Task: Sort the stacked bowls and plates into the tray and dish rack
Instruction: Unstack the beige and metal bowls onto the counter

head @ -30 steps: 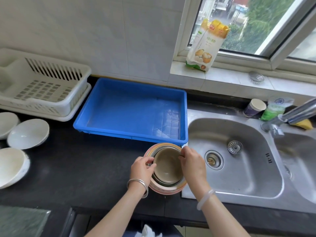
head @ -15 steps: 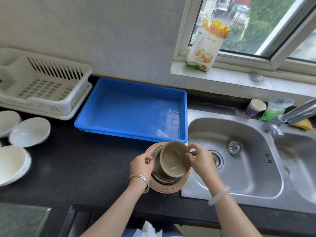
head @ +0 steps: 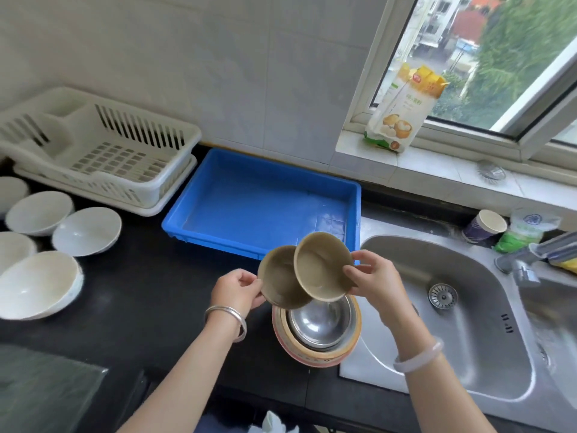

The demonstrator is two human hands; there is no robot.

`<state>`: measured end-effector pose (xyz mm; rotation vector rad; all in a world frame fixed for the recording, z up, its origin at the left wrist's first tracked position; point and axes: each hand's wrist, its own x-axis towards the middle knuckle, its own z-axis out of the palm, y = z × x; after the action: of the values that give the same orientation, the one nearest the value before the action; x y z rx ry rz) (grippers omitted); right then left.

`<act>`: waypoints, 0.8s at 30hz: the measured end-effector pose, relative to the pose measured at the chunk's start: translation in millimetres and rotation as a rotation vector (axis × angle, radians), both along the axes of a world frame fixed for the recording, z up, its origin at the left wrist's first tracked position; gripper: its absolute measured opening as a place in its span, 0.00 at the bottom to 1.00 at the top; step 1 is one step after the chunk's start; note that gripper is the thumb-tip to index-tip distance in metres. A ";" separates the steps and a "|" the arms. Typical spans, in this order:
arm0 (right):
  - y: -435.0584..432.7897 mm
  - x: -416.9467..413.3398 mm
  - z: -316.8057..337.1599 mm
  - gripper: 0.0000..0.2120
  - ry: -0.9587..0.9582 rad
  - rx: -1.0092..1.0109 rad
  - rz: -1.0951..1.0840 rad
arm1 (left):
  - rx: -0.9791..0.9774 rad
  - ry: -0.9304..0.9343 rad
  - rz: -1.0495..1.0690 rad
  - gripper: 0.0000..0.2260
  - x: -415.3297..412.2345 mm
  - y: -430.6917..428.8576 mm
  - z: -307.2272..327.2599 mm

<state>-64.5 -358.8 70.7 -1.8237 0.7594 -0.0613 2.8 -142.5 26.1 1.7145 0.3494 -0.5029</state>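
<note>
Two tan bowls are lifted above the stack. My left hand (head: 238, 289) pinches the rim of the left tan bowl (head: 278, 280). My right hand (head: 373, 280) grips the right tan bowl (head: 321, 267), which tilts toward me and overlaps the other. Below them the stack (head: 315, 351) stays on the black counter: metal bowls (head: 318, 323) nested inside orange-rimmed plates. The blue tray (head: 265, 201) lies just behind, with nothing in it. The white dish rack (head: 103, 151) stands at the back left, also holding nothing.
Several white bowls (head: 86, 229) sit on the counter at the left. A steel sink (head: 452, 307) with a tap (head: 530, 254) is on the right. A paper cup (head: 485, 228) and a bag stand behind it, a flour bag (head: 402, 107) on the sill.
Both hands have lifted tan bowls off the stack and pulled them apart. The metal bowls beneath are now uncovered.
</note>
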 end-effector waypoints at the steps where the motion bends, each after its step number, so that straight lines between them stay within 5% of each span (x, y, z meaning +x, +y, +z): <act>1: 5.9 7.0 -0.1 0.09 -0.006 0.008 0.020 | -0.010 0.004 0.037 0.01 3.3 10.0 0.9; 14: 147.9 131.4 -58.8 0.08 0.081 0.143 0.335 | -0.079 0.106 0.678 0.05 10.4 171.7 -39.6; 24: 251.7 201.0 -103.2 0.07 0.210 0.205 0.390 | -0.094 0.155 0.898 0.04 14.5 236.2 -66.2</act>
<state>136.5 -107.1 -32.5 -1.7656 0.5189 0.4521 17.3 93.7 -40.1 1.2572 1.1151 0.0176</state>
